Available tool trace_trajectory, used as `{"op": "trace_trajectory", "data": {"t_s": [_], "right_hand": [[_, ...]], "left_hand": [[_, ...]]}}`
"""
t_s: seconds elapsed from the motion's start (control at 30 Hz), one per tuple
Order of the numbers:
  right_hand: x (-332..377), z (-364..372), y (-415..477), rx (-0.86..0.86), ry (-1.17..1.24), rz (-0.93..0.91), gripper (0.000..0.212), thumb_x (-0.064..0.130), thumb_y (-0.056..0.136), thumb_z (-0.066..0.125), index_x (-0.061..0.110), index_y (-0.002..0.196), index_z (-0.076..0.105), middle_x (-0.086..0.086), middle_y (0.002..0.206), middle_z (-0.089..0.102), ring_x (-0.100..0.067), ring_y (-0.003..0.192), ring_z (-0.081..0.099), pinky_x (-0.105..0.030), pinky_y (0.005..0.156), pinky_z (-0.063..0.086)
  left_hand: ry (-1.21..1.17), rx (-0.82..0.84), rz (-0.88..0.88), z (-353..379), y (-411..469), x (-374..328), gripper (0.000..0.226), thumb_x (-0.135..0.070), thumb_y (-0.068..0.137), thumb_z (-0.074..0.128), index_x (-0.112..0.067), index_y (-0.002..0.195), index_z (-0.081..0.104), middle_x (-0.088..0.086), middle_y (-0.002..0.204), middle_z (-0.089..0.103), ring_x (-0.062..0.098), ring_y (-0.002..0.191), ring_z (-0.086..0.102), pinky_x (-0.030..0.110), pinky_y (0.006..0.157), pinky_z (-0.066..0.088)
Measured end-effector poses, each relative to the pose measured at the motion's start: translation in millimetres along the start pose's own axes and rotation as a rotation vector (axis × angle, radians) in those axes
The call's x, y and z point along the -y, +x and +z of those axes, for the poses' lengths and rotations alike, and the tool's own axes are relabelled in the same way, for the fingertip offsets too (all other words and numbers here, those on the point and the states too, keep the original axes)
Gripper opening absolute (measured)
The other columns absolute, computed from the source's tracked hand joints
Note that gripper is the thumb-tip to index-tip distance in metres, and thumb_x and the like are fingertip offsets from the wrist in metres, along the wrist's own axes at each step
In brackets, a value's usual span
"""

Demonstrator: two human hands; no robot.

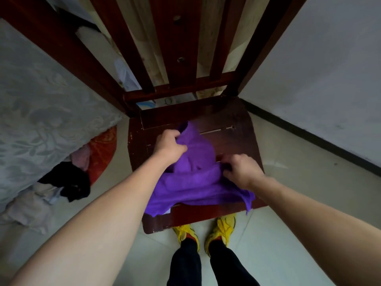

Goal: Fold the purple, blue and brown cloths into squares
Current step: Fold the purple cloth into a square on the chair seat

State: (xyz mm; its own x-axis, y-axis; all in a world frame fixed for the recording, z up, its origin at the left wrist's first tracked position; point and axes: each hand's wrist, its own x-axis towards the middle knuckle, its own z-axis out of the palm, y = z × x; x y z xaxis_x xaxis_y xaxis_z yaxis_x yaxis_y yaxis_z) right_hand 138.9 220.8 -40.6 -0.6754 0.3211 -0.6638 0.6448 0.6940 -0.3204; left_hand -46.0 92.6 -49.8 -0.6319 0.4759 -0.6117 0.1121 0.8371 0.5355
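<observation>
A purple cloth (195,182) lies bunched and creased on the dark wooden seat of a chair (237,139), its near edge hanging over the seat's front. My left hand (168,146) grips the cloth's far upper part, lifted off the seat. My right hand (240,169) pinches the cloth's right side, fingers curled on the fabric. No blue or brown cloth shows in this view.
The chair's slatted back (175,58) rises ahead. A bed with a pale patterned cover (41,112) stands at the left, with a pile of dark and light clothes (68,184) on the floor beside it. A wall (319,79) runs along the right. My yellow shoes (206,230) stand under the seat's front.
</observation>
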Motion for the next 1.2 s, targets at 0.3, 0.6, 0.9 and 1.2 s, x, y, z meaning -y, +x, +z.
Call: {"op": "trace_trajectory", "data": {"t_s": [0.3, 0.6, 0.9, 1.2], "right_hand": [[-17.5, 1.8, -61.9, -0.461, -0.093, -0.164, 0.019, 0.023, 0.077, 0.060, 0.018, 0.095, 0.061, -0.005, 0.087, 0.052, -0.031, 0.081, 0.060, -0.036, 0.051, 0.048], [5.1, -5.0, -33.3, -0.352, -0.030, -0.021, 0.024, 0.045, 0.085, 0.061, 0.023, 0.093, 0.068, -0.003, 0.099, 0.061, -0.028, 0.101, 0.059, -0.036, 0.071, 0.049], [53.2, -23.8, 54.8, -0.099, 0.054, 0.195, 0.047, 0.040, 0.081, 0.062, 0.015, 0.120, 0.061, -0.017, 0.116, 0.065, -0.037, 0.106, 0.062, -0.039, 0.086, 0.049], [-21.1, 60.0, -78.0, -0.107, -0.235, -0.086, 0.025, 0.022, 0.074, 0.057, 0.025, 0.099, 0.055, -0.005, 0.092, 0.054, -0.033, 0.084, 0.062, -0.041, 0.064, 0.051]], "left_hand": [[-0.249, -0.155, -0.042, -41.2, -72.2, 72.5, 0.011, -0.004, 0.065, 0.063, -0.005, 0.075, 0.057, 0.022, 0.074, 0.067, 0.024, 0.064, 0.059, 0.038, 0.065, 0.052], [0.005, 0.354, -0.359, -3.2, -104.7, 130.4, 0.033, -0.017, 0.048, 0.075, -0.006, 0.077, 0.065, 0.005, 0.074, 0.071, 0.022, 0.066, 0.064, 0.037, 0.072, 0.055], [-0.094, 0.105, -0.267, -8.8, -99.8, 128.5, 0.058, -0.041, 0.089, 0.061, -0.016, 0.046, 0.030, -0.003, 0.046, 0.030, 0.017, 0.048, 0.032, 0.031, 0.050, 0.025], [0.221, 0.265, -0.372, 0.9, -117.6, 147.2, 0.043, -0.038, 0.075, 0.068, -0.011, 0.052, 0.044, 0.000, 0.053, 0.049, 0.027, 0.064, 0.055, 0.027, 0.058, 0.039]]}}
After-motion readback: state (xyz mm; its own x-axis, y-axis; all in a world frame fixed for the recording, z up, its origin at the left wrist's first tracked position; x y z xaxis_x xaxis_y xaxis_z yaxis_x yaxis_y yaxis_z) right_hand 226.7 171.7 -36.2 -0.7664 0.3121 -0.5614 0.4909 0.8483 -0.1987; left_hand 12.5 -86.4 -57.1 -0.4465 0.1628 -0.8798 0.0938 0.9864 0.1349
